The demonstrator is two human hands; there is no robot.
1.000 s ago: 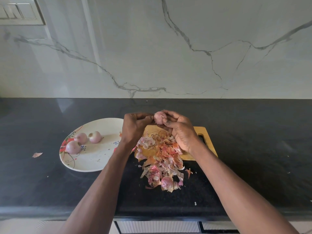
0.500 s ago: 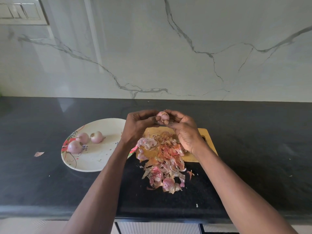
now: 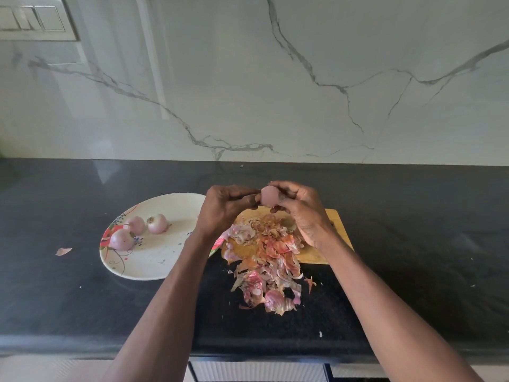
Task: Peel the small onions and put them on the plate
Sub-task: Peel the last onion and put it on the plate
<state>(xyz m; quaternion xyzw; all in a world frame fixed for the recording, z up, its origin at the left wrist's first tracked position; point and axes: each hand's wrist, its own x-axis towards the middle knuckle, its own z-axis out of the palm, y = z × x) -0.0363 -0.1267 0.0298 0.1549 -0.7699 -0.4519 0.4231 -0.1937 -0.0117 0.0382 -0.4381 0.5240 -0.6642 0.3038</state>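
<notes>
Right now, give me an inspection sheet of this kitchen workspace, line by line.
Surface: black countertop, flecked with small scraps.
Job's things: three peeled onions on the plate; another onion held over the cutting board.
Clutter: peel pile spilling off the board; stray peel left of the plate.
Grippers: left hand and right hand both pinch the held onion.
Cables: nothing seen.
Surroundings: marble backsplash, switch panel.

Left hand and right hand raised together, fingers curled — pinching
</notes>
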